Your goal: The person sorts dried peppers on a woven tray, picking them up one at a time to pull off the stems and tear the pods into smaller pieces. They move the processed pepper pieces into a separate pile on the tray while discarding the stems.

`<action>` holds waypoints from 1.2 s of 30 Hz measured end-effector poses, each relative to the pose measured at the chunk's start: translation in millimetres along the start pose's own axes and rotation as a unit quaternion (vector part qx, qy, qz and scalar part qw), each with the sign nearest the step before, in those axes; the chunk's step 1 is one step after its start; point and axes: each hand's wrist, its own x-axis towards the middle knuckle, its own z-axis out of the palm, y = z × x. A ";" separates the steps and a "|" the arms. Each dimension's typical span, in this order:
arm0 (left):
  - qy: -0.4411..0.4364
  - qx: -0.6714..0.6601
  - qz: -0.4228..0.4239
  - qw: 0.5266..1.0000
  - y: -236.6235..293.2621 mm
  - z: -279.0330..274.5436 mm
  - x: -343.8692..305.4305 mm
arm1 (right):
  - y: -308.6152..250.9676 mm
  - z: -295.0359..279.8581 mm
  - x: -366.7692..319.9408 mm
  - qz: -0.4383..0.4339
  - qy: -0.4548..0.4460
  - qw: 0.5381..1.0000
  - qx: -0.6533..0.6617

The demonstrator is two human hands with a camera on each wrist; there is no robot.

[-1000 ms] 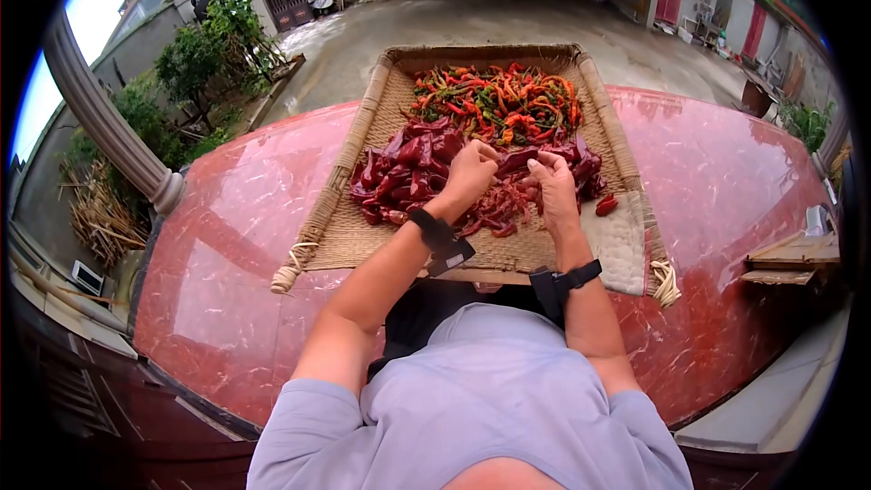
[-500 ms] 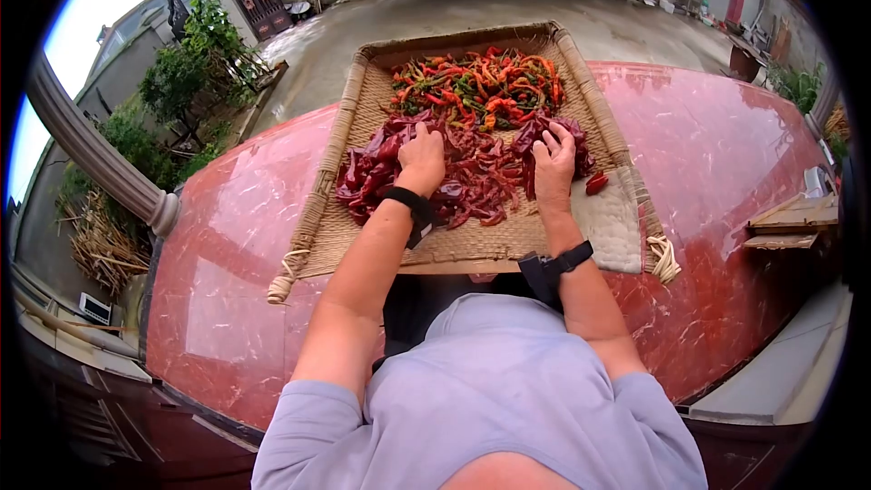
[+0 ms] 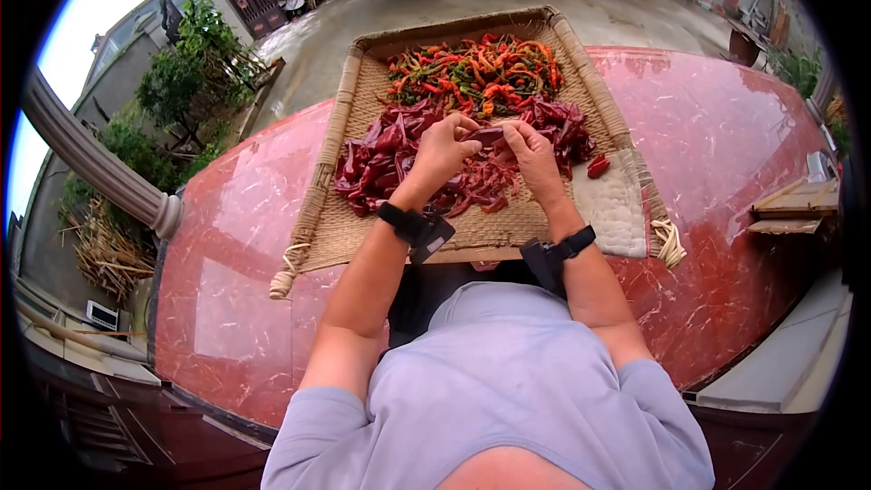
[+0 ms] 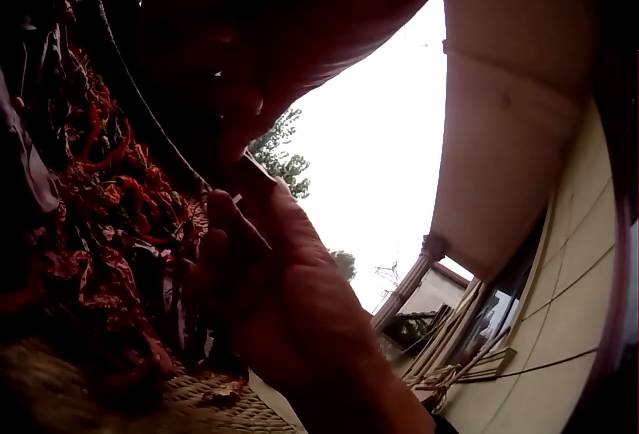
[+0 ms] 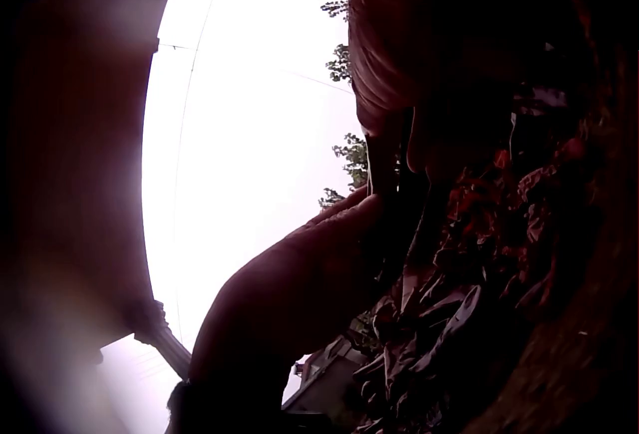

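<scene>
A dark red dried chili pepper is stretched between both hands, above the piles in the head view. My left hand grips one end, and the fingertips of my right hand pinch the other. In the dim left wrist view, the fingers of the right hand meet a thin edge of the pepper. Beneath the hands lie shrivelled, thin red peppers. Glossy dark red peppers are heaped by the left hand, with more dark red peppers beyond the right hand.
All the peppers lie on a woven tray with a raised rim. Orange, red and green chilies fill its far part. A single red pepper sits near a pale patch at the right. The tray stands on a glossy red table.
The hands were close together, then parted, the left over the left heap and the right at the right heap. Now they have come together at the middle with a pepper between them.
</scene>
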 end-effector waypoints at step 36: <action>0.166 0.218 0.091 0.957 -28.2 -15.7 -27.8 | 2.1 4.0 0.8 0.014 0.059 0.997 -0.055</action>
